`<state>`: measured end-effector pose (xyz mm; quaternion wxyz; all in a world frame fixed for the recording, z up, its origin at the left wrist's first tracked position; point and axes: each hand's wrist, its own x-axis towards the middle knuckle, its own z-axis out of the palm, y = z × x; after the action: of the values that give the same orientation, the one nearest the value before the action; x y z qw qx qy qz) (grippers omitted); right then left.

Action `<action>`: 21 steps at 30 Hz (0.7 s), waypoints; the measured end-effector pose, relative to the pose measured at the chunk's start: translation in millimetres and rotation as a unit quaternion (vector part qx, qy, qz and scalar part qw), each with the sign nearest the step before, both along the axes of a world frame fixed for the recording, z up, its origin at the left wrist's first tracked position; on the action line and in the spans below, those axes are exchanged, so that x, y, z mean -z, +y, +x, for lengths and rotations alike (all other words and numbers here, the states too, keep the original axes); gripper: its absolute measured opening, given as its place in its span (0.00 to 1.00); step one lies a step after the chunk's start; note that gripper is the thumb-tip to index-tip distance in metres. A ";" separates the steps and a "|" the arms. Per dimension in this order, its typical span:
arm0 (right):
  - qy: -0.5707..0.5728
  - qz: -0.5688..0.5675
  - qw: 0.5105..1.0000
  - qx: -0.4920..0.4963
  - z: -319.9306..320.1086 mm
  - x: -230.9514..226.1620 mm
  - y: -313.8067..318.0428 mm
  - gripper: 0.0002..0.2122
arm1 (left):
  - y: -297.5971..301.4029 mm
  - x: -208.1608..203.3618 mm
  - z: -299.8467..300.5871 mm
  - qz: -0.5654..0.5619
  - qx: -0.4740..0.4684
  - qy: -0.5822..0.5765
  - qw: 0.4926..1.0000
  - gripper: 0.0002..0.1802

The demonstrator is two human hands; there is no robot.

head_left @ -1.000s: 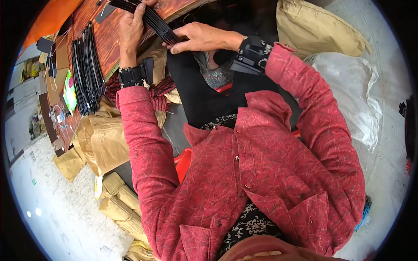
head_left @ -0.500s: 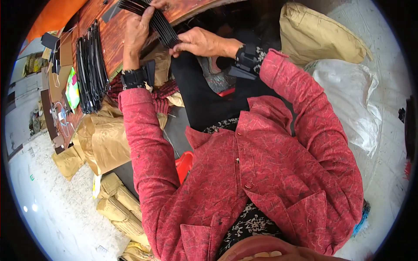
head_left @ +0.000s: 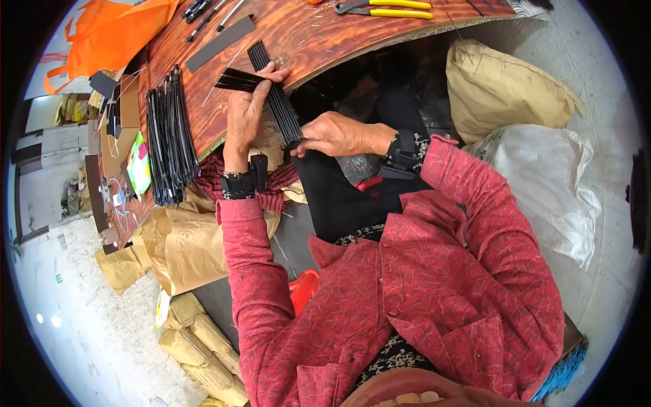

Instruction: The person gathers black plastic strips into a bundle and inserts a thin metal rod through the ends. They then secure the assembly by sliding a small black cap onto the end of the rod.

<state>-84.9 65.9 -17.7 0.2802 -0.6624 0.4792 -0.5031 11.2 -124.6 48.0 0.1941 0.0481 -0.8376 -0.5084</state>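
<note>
A row of thin black rods (head_left: 281,112) lies side by side at the table's near edge, slanting down toward my lap. My left hand (head_left: 248,115) is closed round its upper part. Under that thumb, a second group of black strips (head_left: 239,80) sticks out to the left, crossing the row; how the two groups join is hidden. My right hand (head_left: 332,134) pinches the lower end of the row between thumb and fingers, above my black-clad knee. To the left, a large pile of long black rods (head_left: 171,139) lies on the wooden table (head_left: 319,41).
Yellow-handled pliers (head_left: 386,9), a dark flat strip (head_left: 220,43) and pens or small rods (head_left: 203,22) lie on the tabletop. An orange bag (head_left: 112,34) is at the far left. Tan sacks (head_left: 505,85) and a white sack (head_left: 539,183) stand right; brown paper (head_left: 190,241) lies left.
The view has shifted, showing more of the tabletop. My left hand has slid along the rods, and the crossing group of strips now sticks out leftward. My right hand keeps the lower end.
</note>
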 end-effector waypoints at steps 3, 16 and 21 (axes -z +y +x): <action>-0.015 0.009 1.000 -0.003 -2.4 2.6 -2.9 0.10 | -0.3 -3.4 -4.6 -0.016 -0.019 -0.005 1.000 0.18; -0.077 0.011 0.997 0.003 -1.5 -6.4 12.3 0.08 | 8.4 -7.8 -5.5 -0.003 -0.035 -0.018 0.999 0.20; -0.074 -0.023 0.997 -0.008 0.3 -38.5 14.9 0.08 | 11.0 -30.2 -3.4 0.021 0.014 -0.015 1.000 0.20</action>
<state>-84.6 80.8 20.7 0.3035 -0.6336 0.4400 -0.5594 7.8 -113.6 78.2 0.1734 0.0478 -0.8300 -0.5279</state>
